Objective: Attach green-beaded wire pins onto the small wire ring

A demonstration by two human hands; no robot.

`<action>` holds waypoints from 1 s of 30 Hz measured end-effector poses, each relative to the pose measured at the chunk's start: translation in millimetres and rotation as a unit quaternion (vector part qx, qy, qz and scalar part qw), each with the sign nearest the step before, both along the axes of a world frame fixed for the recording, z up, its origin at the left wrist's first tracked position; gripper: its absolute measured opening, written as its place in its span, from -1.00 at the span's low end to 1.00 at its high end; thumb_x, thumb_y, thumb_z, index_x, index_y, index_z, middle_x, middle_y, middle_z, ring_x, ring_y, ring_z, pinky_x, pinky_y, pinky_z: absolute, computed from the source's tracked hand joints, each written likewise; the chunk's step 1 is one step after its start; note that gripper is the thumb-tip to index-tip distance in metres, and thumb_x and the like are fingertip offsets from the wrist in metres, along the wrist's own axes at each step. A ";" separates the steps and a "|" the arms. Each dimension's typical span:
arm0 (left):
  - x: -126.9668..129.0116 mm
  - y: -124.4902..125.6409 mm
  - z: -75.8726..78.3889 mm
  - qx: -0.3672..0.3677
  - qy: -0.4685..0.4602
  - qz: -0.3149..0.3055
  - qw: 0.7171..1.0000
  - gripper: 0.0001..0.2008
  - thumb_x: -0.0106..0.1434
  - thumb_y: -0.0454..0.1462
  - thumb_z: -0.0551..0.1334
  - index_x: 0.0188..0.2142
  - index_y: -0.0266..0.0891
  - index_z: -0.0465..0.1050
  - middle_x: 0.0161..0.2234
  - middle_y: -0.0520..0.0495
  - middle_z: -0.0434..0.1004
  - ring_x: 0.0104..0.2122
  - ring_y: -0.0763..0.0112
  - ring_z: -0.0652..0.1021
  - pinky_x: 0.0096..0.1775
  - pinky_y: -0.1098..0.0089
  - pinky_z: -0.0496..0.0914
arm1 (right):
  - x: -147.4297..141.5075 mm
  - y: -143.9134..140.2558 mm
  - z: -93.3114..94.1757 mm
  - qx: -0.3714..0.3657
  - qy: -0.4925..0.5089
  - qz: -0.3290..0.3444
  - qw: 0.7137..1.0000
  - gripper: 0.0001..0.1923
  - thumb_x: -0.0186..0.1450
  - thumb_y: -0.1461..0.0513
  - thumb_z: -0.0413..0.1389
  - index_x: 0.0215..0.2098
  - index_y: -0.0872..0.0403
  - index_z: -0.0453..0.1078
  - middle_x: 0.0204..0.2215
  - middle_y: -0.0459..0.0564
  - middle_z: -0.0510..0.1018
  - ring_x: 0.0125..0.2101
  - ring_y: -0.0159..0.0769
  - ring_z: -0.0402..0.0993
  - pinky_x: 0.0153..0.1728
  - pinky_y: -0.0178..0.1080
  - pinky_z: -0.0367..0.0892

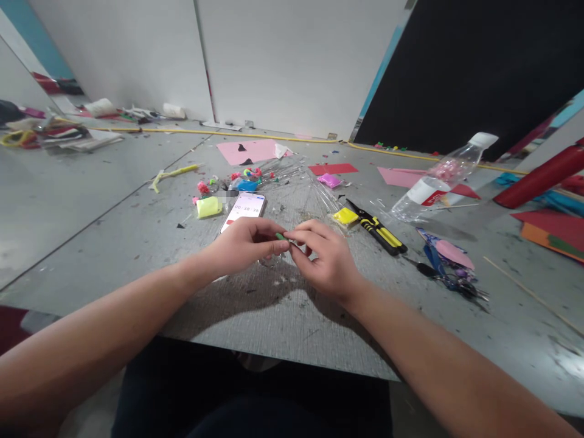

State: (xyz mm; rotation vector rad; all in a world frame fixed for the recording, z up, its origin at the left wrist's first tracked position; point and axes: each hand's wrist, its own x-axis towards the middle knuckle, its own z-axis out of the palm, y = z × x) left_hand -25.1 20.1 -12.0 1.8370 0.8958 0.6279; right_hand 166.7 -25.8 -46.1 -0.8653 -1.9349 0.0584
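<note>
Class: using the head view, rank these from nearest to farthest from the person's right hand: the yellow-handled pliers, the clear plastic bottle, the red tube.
From the right hand:
1. Yellow-handled pliers, just right of it and a little beyond.
2. Clear plastic bottle, tilted, farther right and back.
3. Red tube, at the far right edge.

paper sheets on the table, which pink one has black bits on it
The far pink sheet beyond the phone; the other pink sheet, by the bottle, shows none.
</note>
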 end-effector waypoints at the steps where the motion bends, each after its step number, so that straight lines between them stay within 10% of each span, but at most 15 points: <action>1: 0.2 0.2 0.3 -0.005 -0.005 0.006 1.000 -0.78 0.18 -0.19 0.36 -0.23 -0.26 0.59 -0.48 -0.02 0.54 -0.48 0.47 0.47 -0.42 0.42 0.33 | -0.3 0.2 -0.5 0.001 0.002 0.001 1.000 -0.82 0.34 0.34 0.09 -0.12 0.07 0.47 -0.26 0.06 0.54 -0.34 -0.28 0.47 -0.35 -0.19 0.44; 14: 0.1 0.4 0.8 -0.086 -0.029 0.019 0.996 -0.71 0.19 -0.23 0.35 -0.08 -0.22 0.60 -0.31 -0.05 0.65 -0.40 0.46 0.54 -0.28 0.39 0.43 | 3.2 2.3 -1.6 0.005 -0.014 0.016 1.000 -0.81 0.38 0.35 0.05 -0.20 0.02 0.50 -0.28 0.03 0.58 -0.26 -0.23 0.48 -0.23 -0.13 0.42; 26: 1.7 3.9 0.3 -0.070 -0.040 0.017 0.997 -0.84 0.26 -0.22 0.29 -0.41 -0.27 0.53 -0.47 -0.03 0.53 -0.49 0.51 0.44 -0.39 0.42 0.36 | 9.7 7.0 1.3 -0.061 0.078 -0.073 0.992 -0.77 0.44 0.24 -0.08 -0.40 0.01 0.20 -0.55 -0.13 0.31 -0.50 -0.33 0.28 -0.44 -0.22 0.20; 30: 2.3 5.5 1.3 -0.063 -0.050 0.051 0.995 -0.83 0.26 -0.23 0.28 -0.42 -0.28 0.49 -0.49 -0.02 0.49 -0.53 0.53 0.41 -0.43 0.43 0.31 | 10.1 7.3 0.0 -0.083 0.014 -0.001 0.996 -0.74 0.45 0.20 -0.02 -0.42 0.03 0.27 -0.52 -0.11 0.37 -0.47 -0.34 0.32 -0.41 -0.24 0.23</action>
